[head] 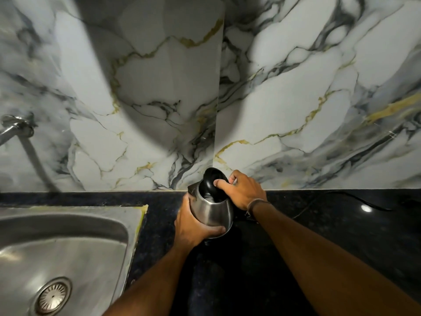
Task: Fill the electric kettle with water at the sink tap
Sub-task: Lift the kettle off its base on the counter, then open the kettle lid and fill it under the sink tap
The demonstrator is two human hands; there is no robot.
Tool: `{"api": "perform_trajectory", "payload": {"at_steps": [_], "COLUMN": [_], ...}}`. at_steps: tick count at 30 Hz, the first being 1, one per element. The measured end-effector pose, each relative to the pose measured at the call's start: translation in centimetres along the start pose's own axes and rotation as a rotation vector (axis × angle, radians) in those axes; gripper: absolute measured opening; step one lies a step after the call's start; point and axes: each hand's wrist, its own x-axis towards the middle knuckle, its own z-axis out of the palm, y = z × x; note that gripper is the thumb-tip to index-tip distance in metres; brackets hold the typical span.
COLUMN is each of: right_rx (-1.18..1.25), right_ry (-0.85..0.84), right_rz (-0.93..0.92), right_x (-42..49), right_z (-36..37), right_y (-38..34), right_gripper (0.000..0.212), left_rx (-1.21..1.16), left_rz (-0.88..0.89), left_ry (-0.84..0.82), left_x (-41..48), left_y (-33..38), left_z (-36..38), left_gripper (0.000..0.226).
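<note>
A steel electric kettle (213, 210) with a black lid (211, 179) stands on the dark counter, to the right of the sink. My left hand (193, 224) wraps around its lower left side. My right hand (242, 193) grips the black lid, which is tilted up, so the kettle's mouth is partly uncovered. The steel sink (68, 226) lies at the lower left with a round drain (52, 295). The chrome tap (13, 127) sticks out of the wall at the far left edge, and only its base is in view.
A black granite counter (341, 224) runs along a marble-patterned wall (273, 99). A dark power cord (337, 197) trails over the counter to the right of the kettle. A cord bracelet is on my right wrist.
</note>
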Motion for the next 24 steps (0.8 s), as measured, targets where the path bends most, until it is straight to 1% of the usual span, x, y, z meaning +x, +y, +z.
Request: {"api": "perform_trajectory", "payload": {"at_steps": [3,6,8,10,12,13,15,16,17,19,21,24], "right_rx": [0.122,0.247,0.351,0.475,0.567,0.608,0.691,0.721,0.741,0.746,0.723,0.646], "right_ry": [0.001,0.010,0.013,-0.004,-0.041,-0.065,-0.118,-0.141,-0.160,-0.192,-0.213,-0.266], "right_rz": [-0.001,-0.042,-0.078,-0.092,-0.112,-0.128,-0.151,-0.163,-0.163,-0.150,-0.153,-0.204], "right_x": [-0.9,-2.1,-3.0,-3.6,-4.3,-4.8,-5.9,-6.4,-6.8,-7.7,-8.5,-9.8], "right_z": [-0.8,-2.0,-2.7,-3.2,-3.4,-3.4,-2.8,-2.5,-1.9,-0.7,0.5,2.4], "right_y": [0.1,-0.6,-1.3,-1.8,-2.4,-3.0,-4.0,-4.8,-5.4,-7.3,-9.3,-12.2], "right_gripper": [0.077,0.065,0.061,0.068,0.068,0.063,0.045,0.040,0.038,0.045,0.055,0.053], "left_rx": [0.000,-0.016,-0.034,-0.038,-0.032,-0.027,-0.005,0.005,0.010,0.003,-0.011,-0.023], "left_rz": [0.032,0.052,0.056,0.049,0.039,0.042,0.045,0.042,0.040,0.038,0.054,0.062], "left_ry": [0.006,0.006,0.014,0.022,0.039,0.050,0.057,0.063,0.067,0.078,0.094,0.136], "left_x": [-0.4,-1.1,-1.8,-2.6,-3.6,-4.3,-5.5,-6.1,-6.6,-7.7,-8.7,-10.1], "left_y": [0.6,1.5,2.4,3.1,3.6,3.8,4.0,4.2,4.1,3.6,2.8,1.0], "left_z": [-0.8,-2.3,-3.7,-5.3,-7.2,-8.5,-10.8,-12.3,-13.5,-16.3,-18.9,-22.2], "left_gripper": [0.122,0.127,0.137,0.146,0.145,0.144,0.151,0.155,0.160,0.165,0.163,0.163]}}
